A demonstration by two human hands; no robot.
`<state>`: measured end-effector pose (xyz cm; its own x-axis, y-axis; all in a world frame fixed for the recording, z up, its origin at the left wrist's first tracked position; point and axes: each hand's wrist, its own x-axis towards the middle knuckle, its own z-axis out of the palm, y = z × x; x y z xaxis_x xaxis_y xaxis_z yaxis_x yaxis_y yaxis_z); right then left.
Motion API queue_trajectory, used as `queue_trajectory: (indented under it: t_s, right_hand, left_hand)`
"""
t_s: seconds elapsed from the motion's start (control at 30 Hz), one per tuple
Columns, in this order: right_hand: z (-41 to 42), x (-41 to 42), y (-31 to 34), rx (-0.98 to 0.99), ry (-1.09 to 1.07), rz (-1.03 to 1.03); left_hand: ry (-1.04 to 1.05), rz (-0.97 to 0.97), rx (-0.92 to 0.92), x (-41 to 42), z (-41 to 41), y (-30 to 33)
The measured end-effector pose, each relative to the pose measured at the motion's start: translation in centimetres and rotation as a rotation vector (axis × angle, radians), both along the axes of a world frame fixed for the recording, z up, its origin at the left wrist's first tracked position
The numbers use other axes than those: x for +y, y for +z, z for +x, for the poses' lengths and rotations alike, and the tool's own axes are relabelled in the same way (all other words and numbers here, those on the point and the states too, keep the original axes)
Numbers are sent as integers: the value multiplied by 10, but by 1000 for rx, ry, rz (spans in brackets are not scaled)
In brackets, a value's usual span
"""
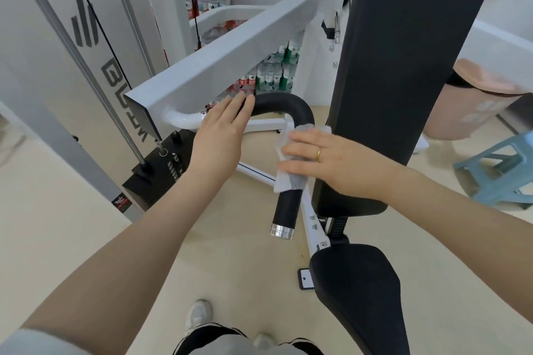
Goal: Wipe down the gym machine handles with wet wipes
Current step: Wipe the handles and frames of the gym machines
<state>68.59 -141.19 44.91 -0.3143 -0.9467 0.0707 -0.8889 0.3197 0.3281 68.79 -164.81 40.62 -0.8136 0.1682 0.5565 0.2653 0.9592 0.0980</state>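
A curved black foam handle (284, 105) with a silver end cap juts from the white arm (219, 63) of the gym machine. My right hand (326, 157) wraps a white wet wipe (285, 179) around the straight lower part of the handle, its fingers curled over the wipe. My left hand (222, 130) rests on the upper end of the handle where the foam meets the white tube, its fingers straight.
A tall black back pad (403, 66) and black seat (357, 285) stand right of the handle. Packs of water bottles (268, 72) are stacked behind. A pink bin (473, 104) and a blue stool (501, 170) sit at the right. The weight stack (161, 170) is at the left.
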Motion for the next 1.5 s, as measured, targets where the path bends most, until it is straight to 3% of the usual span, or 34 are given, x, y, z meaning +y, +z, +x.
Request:
queue_trajectory:
  t_s: [0.17,0.23,0.37,0.53,0.67,0.83,0.9,0.97,1.03,1.17,1.2,1.43,1.5]
  right_hand:
    - [42,-22,-10,-47,315,194]
    - [24,-28,0,-58,268,268]
    - [16,-28,0,2,137,155]
    - [33,-31,-10,7,232,240]
    - [15,-23,-14,87,66,19]
    - [26,-27,-22,46,277,138]
    - [3,-20,-20,74,166,-1]
    - [-5,-14,-27,62,-102,-225]
    - [4,-15,-38,-63,-293,-411]
    - [52,-33,-42,-760,-445,-837]
    - [65,-40,-44,-859,-457,-943]
    - [40,-75,-5,-1023,-702,-1181]
    - [56,-75,-12,-1019,-744,-1126]
  left_hand:
    - [-23,-14,-76,-7,2,8]
    - [-27,-11,-81,-7,2,9]
    - [-36,6,-52,-9,3,6]
    - [-45,8,-25,-9,2,6]
    - [-35,11,-28,-10,1,3]
    - [-22,4,-29,-7,3,5]
    - [-28,-6,-27,-7,4,6]
    - [-19,-9,-34,-7,5,7]
    - [0,-4,-35,-7,6,6]
    - [-6,-5,-42,-7,7,7]
    - [-7,-8,-36,-7,7,7]
    - [-12,-16,-21,-4,7,10]
    - [-18,-14,-18,-5,8,10]
